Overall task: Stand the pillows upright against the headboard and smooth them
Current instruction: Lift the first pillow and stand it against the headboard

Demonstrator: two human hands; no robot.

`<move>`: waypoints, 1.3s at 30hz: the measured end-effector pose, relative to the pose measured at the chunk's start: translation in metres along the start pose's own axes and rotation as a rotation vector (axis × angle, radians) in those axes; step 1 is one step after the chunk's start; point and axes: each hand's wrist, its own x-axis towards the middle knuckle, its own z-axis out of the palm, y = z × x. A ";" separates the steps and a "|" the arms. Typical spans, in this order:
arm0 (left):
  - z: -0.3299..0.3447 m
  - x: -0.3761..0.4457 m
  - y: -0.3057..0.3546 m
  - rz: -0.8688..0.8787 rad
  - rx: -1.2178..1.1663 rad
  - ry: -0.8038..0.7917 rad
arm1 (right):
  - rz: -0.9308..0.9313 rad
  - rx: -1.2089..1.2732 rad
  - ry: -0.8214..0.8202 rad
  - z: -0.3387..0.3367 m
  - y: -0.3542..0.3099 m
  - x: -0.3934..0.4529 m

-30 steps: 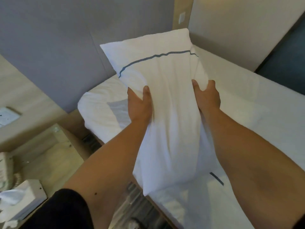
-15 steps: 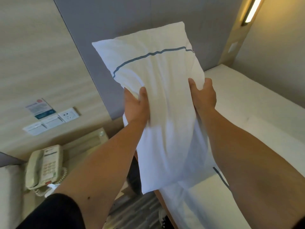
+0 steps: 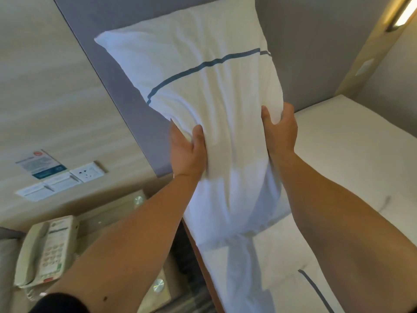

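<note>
A white pillow (image 3: 209,91) with a dark blue stripe near its top stands on end in front of the grey headboard (image 3: 316,53). My left hand (image 3: 188,152) grips its left side at mid-height. My right hand (image 3: 281,129) grips its right side. The pillow's lower end hangs down to the white bed (image 3: 338,154) near the bed's left edge. I cannot tell whether the pillow touches the headboard. A second white pillow or cover with a blue stripe (image 3: 316,290) lies flat on the bed at the bottom right.
A bedside table (image 3: 126,213) with a cream telephone (image 3: 42,249) stands to the left of the bed. Wall sockets and notices (image 3: 58,175) sit on the beige wall above it. A wall lamp (image 3: 404,12) glows at the top right.
Both hands have carried the pillow up and toward the headboard, still gripping its sides. The view has swung closer to the headboard, and the pillow fills more of the frame.
</note>
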 end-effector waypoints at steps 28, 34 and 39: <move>0.077 0.062 -0.127 -0.109 0.230 -0.068 | -0.010 -0.235 -0.264 0.096 0.134 0.072; 0.071 0.060 -0.129 -0.096 0.301 -0.095 | -0.032 -0.309 -0.263 0.090 0.133 0.070; 0.064 0.056 -0.125 -0.094 0.310 -0.062 | -0.118 -0.401 -0.259 0.075 0.122 0.058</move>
